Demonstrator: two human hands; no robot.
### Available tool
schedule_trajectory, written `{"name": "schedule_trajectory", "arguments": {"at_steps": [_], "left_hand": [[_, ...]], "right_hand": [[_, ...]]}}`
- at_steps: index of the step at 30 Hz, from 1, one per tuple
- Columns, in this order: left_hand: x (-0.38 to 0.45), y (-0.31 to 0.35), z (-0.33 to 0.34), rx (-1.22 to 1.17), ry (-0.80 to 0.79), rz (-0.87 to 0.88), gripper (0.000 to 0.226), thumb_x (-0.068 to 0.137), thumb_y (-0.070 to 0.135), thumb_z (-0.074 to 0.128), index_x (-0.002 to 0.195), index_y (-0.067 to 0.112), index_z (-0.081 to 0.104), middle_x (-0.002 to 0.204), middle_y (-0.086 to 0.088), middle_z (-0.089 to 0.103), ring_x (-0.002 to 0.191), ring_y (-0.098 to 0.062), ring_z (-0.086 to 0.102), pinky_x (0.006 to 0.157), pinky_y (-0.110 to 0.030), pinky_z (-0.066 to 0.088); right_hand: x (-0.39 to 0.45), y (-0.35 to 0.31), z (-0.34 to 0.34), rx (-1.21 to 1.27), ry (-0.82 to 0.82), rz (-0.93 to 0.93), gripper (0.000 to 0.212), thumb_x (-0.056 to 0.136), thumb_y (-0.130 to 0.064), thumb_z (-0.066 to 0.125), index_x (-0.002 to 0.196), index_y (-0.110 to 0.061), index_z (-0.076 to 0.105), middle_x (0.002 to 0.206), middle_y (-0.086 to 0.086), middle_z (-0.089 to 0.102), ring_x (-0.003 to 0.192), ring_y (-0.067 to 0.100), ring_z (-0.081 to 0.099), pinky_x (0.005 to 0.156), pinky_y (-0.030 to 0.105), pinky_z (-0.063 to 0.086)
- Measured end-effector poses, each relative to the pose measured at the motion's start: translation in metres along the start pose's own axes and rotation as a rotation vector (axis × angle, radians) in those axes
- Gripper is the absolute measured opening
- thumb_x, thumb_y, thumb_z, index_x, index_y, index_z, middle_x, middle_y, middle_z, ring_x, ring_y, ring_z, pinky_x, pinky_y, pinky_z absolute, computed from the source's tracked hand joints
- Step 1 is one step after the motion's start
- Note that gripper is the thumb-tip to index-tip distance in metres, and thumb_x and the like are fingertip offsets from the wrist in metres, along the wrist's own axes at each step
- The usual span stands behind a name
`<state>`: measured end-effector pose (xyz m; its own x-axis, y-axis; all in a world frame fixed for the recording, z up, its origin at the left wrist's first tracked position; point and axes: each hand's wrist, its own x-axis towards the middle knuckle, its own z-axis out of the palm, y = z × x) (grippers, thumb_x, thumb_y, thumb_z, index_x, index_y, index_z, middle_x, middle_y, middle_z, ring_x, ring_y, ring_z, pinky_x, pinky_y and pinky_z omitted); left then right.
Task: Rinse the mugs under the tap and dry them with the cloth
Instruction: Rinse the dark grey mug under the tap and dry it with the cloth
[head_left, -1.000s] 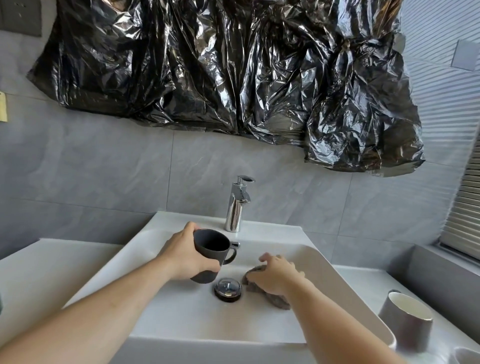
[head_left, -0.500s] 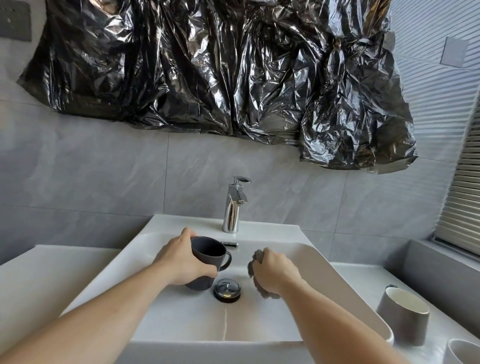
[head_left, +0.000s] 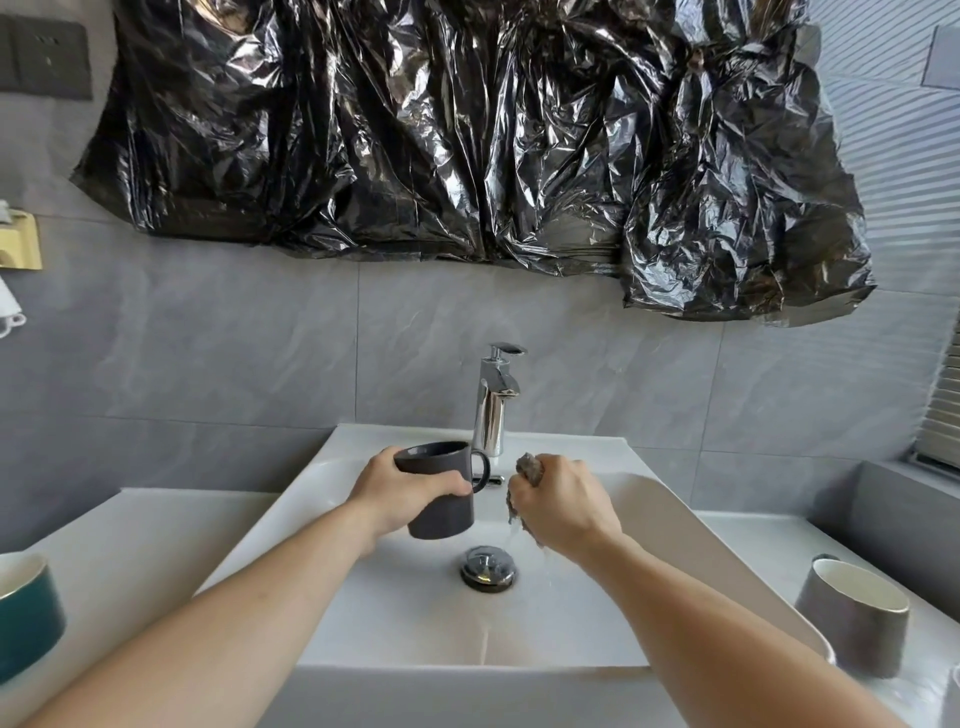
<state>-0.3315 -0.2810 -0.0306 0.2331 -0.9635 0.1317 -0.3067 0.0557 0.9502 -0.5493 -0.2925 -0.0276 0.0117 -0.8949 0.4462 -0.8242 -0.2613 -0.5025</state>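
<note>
My right hand (head_left: 563, 506) has lifted the cloth (head_left: 530, 466) off the basin (head_left: 363, 597) floor & now clenches it, water dripping, at 3 o'clock of the mug (head_left: 441, 491). Left hand (head_left: 402, 491) still grips the mug above the drain (head_left: 488, 567). Cloth wrung, so drying's prob next.

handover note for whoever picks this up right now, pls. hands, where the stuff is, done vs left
Left hand: grips the dark grey mug, upright over the sink, handle toward the tap.
Right hand: fist clenched round the wet cloth, water dripping from it near the drain.
Tap: no stream visible.
Other mugs: grey one with white inside on the counter at right, teal one at the left edge.
Done: cannot tell whether the held mug was rinsed.
Left: probably finish wringing, dry the held mug, then handle the other two.
</note>
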Motion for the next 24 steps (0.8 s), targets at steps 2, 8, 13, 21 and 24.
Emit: {"name": "schedule_trajectory", "arguments": {"at_steps": [2,8,13,21,24], "left_hand": [[-0.002,0.003,0.0,-0.094,-0.007,-0.007,0.075,0.037,0.045,0.094,0.105,0.022,0.071,0.096,0.003,0.079,0.09,-0.018,0.075,0.067,-0.03,0.056],[-0.012,0.012,0.008,-0.179,-0.098,0.01,0.043,0.05,0.062,0.089,0.085,0.038,0.081,0.083,0.006,0.08,0.078,-0.015,0.074,0.067,-0.031,0.056],[-0.017,0.017,0.013,-0.253,-0.115,-0.016,0.052,0.055,0.077,0.081,0.09,0.04,0.08,0.088,0.005,0.082,0.077,-0.012,0.078,0.065,-0.029,0.061],[-0.016,0.022,0.011,-0.379,-0.263,-0.059,0.046,0.07,0.06,0.074,0.094,0.02,0.078,0.089,-0.002,0.08,0.08,-0.018,0.073,0.075,-0.035,0.06],[-0.018,0.022,0.012,-0.392,-0.338,-0.026,0.024,0.08,0.034,0.071,0.099,0.02,0.075,0.085,-0.003,0.074,0.089,-0.022,0.065,0.074,-0.033,0.059]], "right_hand": [[-0.001,-0.003,0.0,0.047,0.014,-0.011,0.025,0.077,-0.043,0.046,0.064,-0.026,0.059,0.048,-0.006,0.063,0.055,0.021,0.062,0.055,0.03,0.048],[-0.005,-0.008,0.001,0.257,0.026,-0.077,0.024,0.081,-0.045,0.042,0.08,-0.024,0.054,0.05,-0.007,0.068,0.045,0.013,0.063,0.057,0.035,0.055],[-0.006,-0.012,0.007,0.439,-0.017,-0.076,0.035,0.097,-0.056,0.048,0.093,-0.022,0.049,0.078,0.003,0.072,0.075,0.029,0.069,0.066,0.035,0.053],[-0.002,-0.018,0.01,0.709,-0.092,-0.062,0.039,0.093,-0.053,0.044,0.104,-0.022,0.065,0.117,0.007,0.066,0.115,0.024,0.061,0.106,0.047,0.047],[0.0,-0.012,0.009,0.814,-0.112,-0.001,0.032,0.107,-0.042,0.042,0.11,-0.022,0.068,0.129,0.009,0.064,0.127,0.025,0.057,0.116,0.052,0.039]]}}
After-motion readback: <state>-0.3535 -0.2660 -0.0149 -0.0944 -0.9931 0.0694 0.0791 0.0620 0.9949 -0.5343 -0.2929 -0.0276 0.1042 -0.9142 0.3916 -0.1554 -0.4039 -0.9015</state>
